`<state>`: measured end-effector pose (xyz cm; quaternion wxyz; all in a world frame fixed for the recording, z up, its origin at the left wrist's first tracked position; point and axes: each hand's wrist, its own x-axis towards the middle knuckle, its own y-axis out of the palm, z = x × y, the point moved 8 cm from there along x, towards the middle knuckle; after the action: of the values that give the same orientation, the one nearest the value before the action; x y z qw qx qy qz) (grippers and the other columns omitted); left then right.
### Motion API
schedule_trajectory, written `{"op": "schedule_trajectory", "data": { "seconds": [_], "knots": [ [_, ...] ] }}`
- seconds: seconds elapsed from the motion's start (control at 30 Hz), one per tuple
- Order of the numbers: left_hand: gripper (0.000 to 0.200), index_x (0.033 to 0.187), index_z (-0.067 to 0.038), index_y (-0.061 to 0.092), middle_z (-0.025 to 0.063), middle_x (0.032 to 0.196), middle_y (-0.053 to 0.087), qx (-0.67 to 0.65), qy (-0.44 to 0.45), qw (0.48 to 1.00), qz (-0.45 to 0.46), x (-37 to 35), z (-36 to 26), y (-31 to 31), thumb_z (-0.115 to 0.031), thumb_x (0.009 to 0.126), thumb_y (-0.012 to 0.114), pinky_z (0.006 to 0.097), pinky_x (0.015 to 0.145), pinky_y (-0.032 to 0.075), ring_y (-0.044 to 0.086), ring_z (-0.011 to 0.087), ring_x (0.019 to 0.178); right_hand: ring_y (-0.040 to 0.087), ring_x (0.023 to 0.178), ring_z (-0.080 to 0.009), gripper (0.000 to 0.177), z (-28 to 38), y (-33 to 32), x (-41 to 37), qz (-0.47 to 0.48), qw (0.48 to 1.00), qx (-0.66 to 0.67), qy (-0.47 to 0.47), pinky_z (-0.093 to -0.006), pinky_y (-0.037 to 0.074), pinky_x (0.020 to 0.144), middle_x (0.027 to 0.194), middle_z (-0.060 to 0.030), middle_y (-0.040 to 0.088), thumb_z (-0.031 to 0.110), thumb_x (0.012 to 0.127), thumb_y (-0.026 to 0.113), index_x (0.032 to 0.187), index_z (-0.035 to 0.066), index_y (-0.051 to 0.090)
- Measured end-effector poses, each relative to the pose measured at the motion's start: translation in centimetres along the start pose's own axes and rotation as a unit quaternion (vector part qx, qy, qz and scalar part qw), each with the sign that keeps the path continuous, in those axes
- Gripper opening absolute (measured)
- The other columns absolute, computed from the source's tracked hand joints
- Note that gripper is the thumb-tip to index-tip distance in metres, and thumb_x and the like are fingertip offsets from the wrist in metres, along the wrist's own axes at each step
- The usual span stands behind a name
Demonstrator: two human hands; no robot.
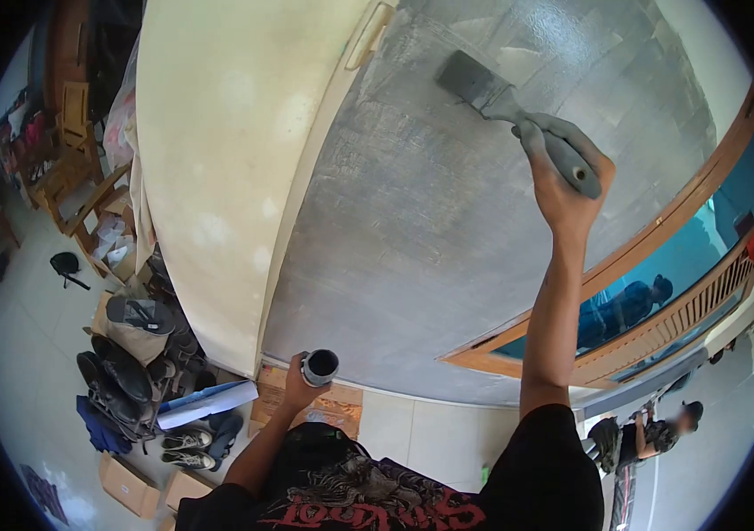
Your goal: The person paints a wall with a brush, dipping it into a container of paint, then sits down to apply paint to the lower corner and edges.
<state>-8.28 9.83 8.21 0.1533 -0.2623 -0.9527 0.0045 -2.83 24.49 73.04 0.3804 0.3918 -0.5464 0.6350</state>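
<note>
My right hand (pixel 567 173) grips the handle of a paint-smeared paintbrush (pixel 505 104), its fingers wrapped round it. The wide dark bristles press on the upper part of a wall (pixel 377 239) coated in streaky grey, wet and glossy near the top. Low down, my left hand (pixel 302 389) holds a small cup (pixel 320 365) with dark contents, its fingers round the side. The grey coat ends at a cream door (pixel 226 159) on the left and at a wood-framed window (pixel 633 305) on the right.
Shoes (pixel 187 449) and bags lie piled at the door's foot on the left, beside a white box (pixel 206 404). Cardboard (pixel 341 409) covers the floor below the wall. A wooden chair (pixel 76 115) stands far left. Another person (pixel 646 434) stands at lower right.
</note>
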Motion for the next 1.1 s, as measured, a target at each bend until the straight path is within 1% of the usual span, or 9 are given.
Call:
{"op": "schedule_trajectory", "data": {
  "seconds": [0.13, 0.23, 0.43, 0.57, 0.67, 0.77, 0.87, 1.0, 1.1],
  "knots": [
    [0.091, 0.131, 0.0, 0.045, 0.0189, 0.116, 0.062, 0.01, 0.005, 1.0, -0.023, -0.3, -1.2, -1.7, -0.017, 0.058, 0.096, 0.0434, 0.092, 0.053, 0.065, 0.0346, 0.109, 0.07, 0.072, -0.0123, 0.017, 3.0, 2.5, 1.4, -0.022, 0.994, 0.046, -0.097, -0.0243, 0.053, 0.066, 0.08, -0.0091, 0.077, 0.013, 0.082, 0.08, 0.096, 0.003, 0.08],
    [0.091, 0.131, 0.0, 0.045, 0.0192, 0.117, 0.062, 0.02, -0.013, 0.999, -0.029, -0.1, -1.3, -1.9, -0.017, 0.058, 0.096, 0.0435, 0.093, 0.053, 0.065, 0.0343, 0.109, 0.071, 0.072, -0.0136, 0.017, 2.3, 5.3, 2.0, -0.047, 0.994, 0.044, -0.093, -0.0249, 0.053, 0.067, 0.081, -0.0099, 0.077, 0.012, 0.082, 0.079, 0.096, 0.003, 0.08],
    [0.091, 0.131, 0.001, 0.046, 0.0203, 0.118, 0.062, 0.003, -0.005, 1.0, -0.022, -0.4, -0.8, -2.1, -0.017, 0.057, 0.096, 0.0437, 0.094, 0.052, 0.065, 0.0349, 0.11, 0.072, 0.077, -0.0138, 0.016, 0.8, -0.1, 0.4, -0.009, 0.995, -0.082, -0.055, -0.0251, 0.055, 0.071, 0.085, -0.0099, 0.078, 0.009, 0.087, 0.076, 0.101, 0.002, 0.079],
    [0.093, 0.132, 0.001, 0.045, 0.0204, 0.118, 0.062, 0.002, -0.027, 1.0, -0.01, -0.7, -0.4, -2.1, -0.016, 0.057, 0.096, 0.0437, 0.095, 0.052, 0.064, 0.0344, 0.112, 0.071, 0.071, -0.0153, 0.019, 2.5, 0.4, -0.1, 0.022, 0.996, 0.05, -0.067, -0.027, 0.054, 0.067, 0.084, -0.0116, 0.077, 0.008, 0.08, 0.076, 0.098, 0.003, 0.079],
    [0.094, 0.134, 0.002, 0.043, 0.0203, 0.118, 0.062, 0.045, -0.035, 0.998, -0.003, -0.8, -2.1, -1.9, -0.015, 0.057, 0.096, 0.0439, 0.096, 0.051, 0.064, 0.0344, 0.113, 0.072, 0.075, -0.0156, 0.021, 2.7, 3.1, -0.4, 0.047, 0.99, 0.063, -0.116, -0.0276, 0.055, 0.069, 0.087, -0.0103, 0.077, 0.006, 0.079, 0.077, 0.1, 0.005, 0.079],
    [0.095, 0.135, 0.002, 0.042, 0.0204, 0.119, 0.061, 0.069, -0.022, 0.997, 0.008, -0.7, -1.8, -0.7, -0.015, 0.058, 0.095, 0.0441, 0.097, 0.051, 0.063, 0.0345, 0.114, 0.072, 0.078, -0.0166, 0.023, -0.4, 2.7, -1.2, 0.043, 0.996, -0.015, -0.079, -0.0284, 0.055, 0.071, 0.09, -0.0101, 0.077, 0.006, 0.078, 0.077, 0.101, 0.007, 0.079],
    [0.094, 0.136, 0.002, 0.042, 0.0206, 0.121, 0.061, 0.069, -0.027, 0.997, 0.024, -1.2, -2.3, 0.6, -0.016, 0.059, 0.095, 0.0443, 0.097, 0.051, 0.063, 0.0343, 0.115, 0.073, 0.078, -0.0168, 0.024, -5.1, -3.1, -2.9, -0.021, 0.996, -0.016, -0.082, -0.0291, 0.055, 0.072, 0.089, -0.0114, 0.077, 0.006, 0.077, 0.078, 0.101, 0.006, 0.078],
    [0.09, 0.133, -0.001, 0.045, 0.0197, 0.122, 0.062, 0.064, -0.084, 0.993, 0.057, -2.2, -3.7, 2.6, -0.017, 0.059, 0.094, 0.0445, 0.099, 0.05, 0.062, 0.0349, 0.116, 0.074, 0.079, -0.0166, 0.018, -13.8, -13.4, -7.7, -0.052, 0.992, -0.027, 0.11, -0.0282, 0.057, 0.072, 0.085, -0.0137, 0.076, 0.006, 0.085, 0.076, 0.102, -0.002, 0.076],
    [0.091, 0.133, 0.001, 0.044, 0.0203, 0.12, 0.062, 0.065, -0.055, 0.994, 0.064, -2.1, -2.4, 4.2, -0.016, 0.059, 0.094, 0.0443, 0.097, 0.051, 0.064, 0.034, 0.114, 0.074, 0.078, -0.0173, 0.018, -17.7, -21.6, -11.6, -0.077, 0.983, -0.107, 0.124, -0.0287, 0.058, 0.073, 0.084, -0.0144, 0.076, 0.004, 0.089, 0.074, 0.103, -0.007, 0.074]
  ]
}}
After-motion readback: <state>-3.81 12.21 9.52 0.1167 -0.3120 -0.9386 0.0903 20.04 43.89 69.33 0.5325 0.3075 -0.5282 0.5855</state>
